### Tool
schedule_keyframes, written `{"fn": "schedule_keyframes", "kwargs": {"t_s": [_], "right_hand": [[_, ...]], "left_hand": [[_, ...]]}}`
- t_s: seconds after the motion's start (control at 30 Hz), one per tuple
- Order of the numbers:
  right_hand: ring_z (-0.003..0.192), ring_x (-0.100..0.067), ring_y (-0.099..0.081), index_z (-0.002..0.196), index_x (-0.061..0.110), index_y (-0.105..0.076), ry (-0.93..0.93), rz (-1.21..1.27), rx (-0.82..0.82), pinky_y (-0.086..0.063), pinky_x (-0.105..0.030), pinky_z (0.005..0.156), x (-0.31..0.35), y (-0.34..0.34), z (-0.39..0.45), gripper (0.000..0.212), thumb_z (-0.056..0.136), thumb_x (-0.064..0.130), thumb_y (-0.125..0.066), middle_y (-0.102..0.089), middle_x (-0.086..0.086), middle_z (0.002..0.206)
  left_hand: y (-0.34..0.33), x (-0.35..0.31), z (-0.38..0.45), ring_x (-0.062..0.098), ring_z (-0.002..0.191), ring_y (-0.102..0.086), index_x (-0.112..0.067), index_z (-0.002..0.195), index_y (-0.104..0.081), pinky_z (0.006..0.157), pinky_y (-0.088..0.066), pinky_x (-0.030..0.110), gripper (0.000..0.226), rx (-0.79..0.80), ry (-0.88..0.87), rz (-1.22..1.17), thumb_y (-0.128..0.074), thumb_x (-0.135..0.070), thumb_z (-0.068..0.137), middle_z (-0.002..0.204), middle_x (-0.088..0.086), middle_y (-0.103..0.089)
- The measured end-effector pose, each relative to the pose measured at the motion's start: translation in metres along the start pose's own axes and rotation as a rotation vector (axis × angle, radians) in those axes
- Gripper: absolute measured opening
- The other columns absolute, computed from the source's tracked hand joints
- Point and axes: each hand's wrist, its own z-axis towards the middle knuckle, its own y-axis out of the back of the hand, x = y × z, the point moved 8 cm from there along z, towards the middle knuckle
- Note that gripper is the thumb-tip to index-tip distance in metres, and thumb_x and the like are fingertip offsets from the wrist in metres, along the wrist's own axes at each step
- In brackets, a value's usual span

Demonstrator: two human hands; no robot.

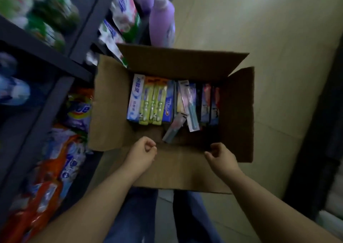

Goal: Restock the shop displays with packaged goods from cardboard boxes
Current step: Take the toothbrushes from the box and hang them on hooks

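An open cardboard box sits on the floor in front of me, its four flaps spread out. Inside lie a white-and-blue toothpaste carton, yellow-green toothbrush packs, a blue carton, loose toothbrush blister packs and dark cartons at the right. My left hand hovers over the near flap with fingers curled shut, holding nothing. My right hand hovers near the box's near right corner, fingers loosely curled, nothing in it.
A dark metal shelf unit stands at the left, holding green bottles, purple bottles, toothpaste boxes and orange detergent bags. Tiled floor stretches to the right. A dark fixture borders the far right.
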Motion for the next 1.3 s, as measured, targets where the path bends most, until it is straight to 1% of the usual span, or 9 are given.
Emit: {"fn": "schedule_keyframes", "kwargs": {"t_s": [0.2, 0.3, 0.4, 0.63, 0.73, 0.9, 1.03, 1.13, 1.3], "right_hand": [[0.121, -0.022, -0.053, 0.136, 0.016, -0.043, 0.016, 0.041, -0.063, -0.047, -0.036, 0.099, -0.005, -0.032, 0.116, 0.051, 0.090, 0.023, -0.064, -0.052, -0.006, 0.133], [0.119, -0.024, -0.054, 0.134, 0.015, -0.044, 0.069, 0.044, -0.089, -0.046, -0.033, 0.092, 0.004, -0.047, 0.165, 0.050, 0.089, 0.024, -0.065, -0.053, -0.007, 0.132], [0.121, -0.025, -0.052, 0.137, 0.014, -0.041, 0.102, 0.054, -0.137, -0.045, -0.033, 0.095, 0.009, -0.060, 0.202, 0.055, 0.089, 0.024, -0.066, -0.050, -0.007, 0.135], [0.118, -0.026, -0.051, 0.134, 0.012, -0.043, 0.184, -0.176, -0.362, -0.047, -0.036, 0.096, 0.023, -0.069, 0.227, 0.053, 0.089, 0.032, -0.063, -0.051, -0.009, 0.128], [0.113, -0.030, -0.056, 0.137, 0.014, -0.040, 0.209, -0.259, -0.342, -0.049, -0.036, 0.086, 0.027, -0.076, 0.230, 0.050, 0.093, 0.032, -0.057, -0.056, -0.011, 0.125], [0.110, -0.027, -0.057, 0.125, 0.011, -0.050, 0.149, -0.087, -0.306, -0.051, -0.036, 0.089, 0.021, -0.072, 0.233, 0.041, 0.090, 0.027, -0.063, -0.055, -0.010, 0.122], [0.114, -0.026, -0.056, 0.129, 0.013, -0.046, 0.074, 0.076, -0.228, -0.053, -0.036, 0.086, 0.003, -0.067, 0.218, 0.041, 0.092, 0.025, -0.059, -0.054, -0.009, 0.127], [0.115, -0.025, -0.055, 0.135, 0.015, -0.043, 0.057, 0.167, -0.170, -0.050, -0.031, 0.078, -0.008, -0.070, 0.194, 0.047, 0.092, 0.026, -0.059, -0.054, -0.008, 0.128], [0.095, -0.014, -0.065, 0.105, 0.023, -0.058, 0.052, 0.409, -0.034, -0.053, -0.030, 0.079, -0.005, -0.090, 0.150, 0.022, 0.086, 0.021, -0.069, -0.067, -0.001, 0.106]], "left_hand": [[-0.063, 0.042, 0.116, 0.020, 0.073, -0.056, -0.026, 0.075, -0.046, 0.070, -0.043, 0.026, 0.027, 0.029, -0.026, 0.170, -0.060, -0.004, 0.085, 0.069, -0.005, -0.054], [-0.095, 0.062, 0.165, 0.028, 0.100, -0.060, -0.020, 0.095, -0.052, 0.090, -0.048, 0.032, 0.020, 0.111, -0.013, 0.251, -0.064, -0.009, 0.083, 0.097, 0.005, -0.061], [-0.113, 0.078, 0.203, 0.027, 0.115, -0.054, -0.010, 0.125, -0.048, 0.093, -0.045, 0.031, 0.049, 0.117, 0.019, 0.363, -0.068, -0.016, 0.081, 0.124, 0.009, -0.055], [-0.146, 0.102, 0.252, 0.031, 0.132, -0.041, -0.017, 0.145, -0.030, 0.106, -0.040, 0.040, 0.072, 0.112, 0.104, 0.321, -0.067, -0.022, 0.084, 0.143, 0.012, -0.041], [-0.155, 0.106, 0.261, 0.029, 0.126, -0.047, -0.018, 0.141, -0.037, 0.104, -0.041, 0.038, 0.059, 0.101, 0.104, 0.283, -0.062, -0.021, 0.087, 0.138, 0.010, -0.049], [-0.152, 0.103, 0.255, 0.024, 0.117, -0.054, -0.013, 0.121, -0.054, 0.095, -0.043, 0.032, 0.031, 0.042, 0.064, 0.238, -0.059, -0.019, 0.091, 0.125, 0.007, -0.059], [-0.135, 0.085, 0.228, 0.019, 0.117, -0.054, -0.011, 0.121, -0.054, 0.089, -0.039, 0.022, 0.033, 0.014, -0.114, 0.195, -0.063, -0.016, 0.089, 0.124, 0.004, -0.060], [-0.119, 0.072, 0.201, 0.015, 0.109, -0.060, -0.010, 0.116, -0.058, 0.090, -0.047, 0.026, 0.032, 0.021, -0.206, 0.115, -0.067, -0.016, 0.086, 0.115, 0.002, -0.066], [-0.079, 0.043, 0.161, 0.016, 0.086, -0.066, -0.018, 0.090, -0.063, 0.080, -0.053, 0.034, 0.013, -0.050, -0.153, -0.302, -0.068, -0.009, 0.084, 0.090, 0.004, -0.071]]}}
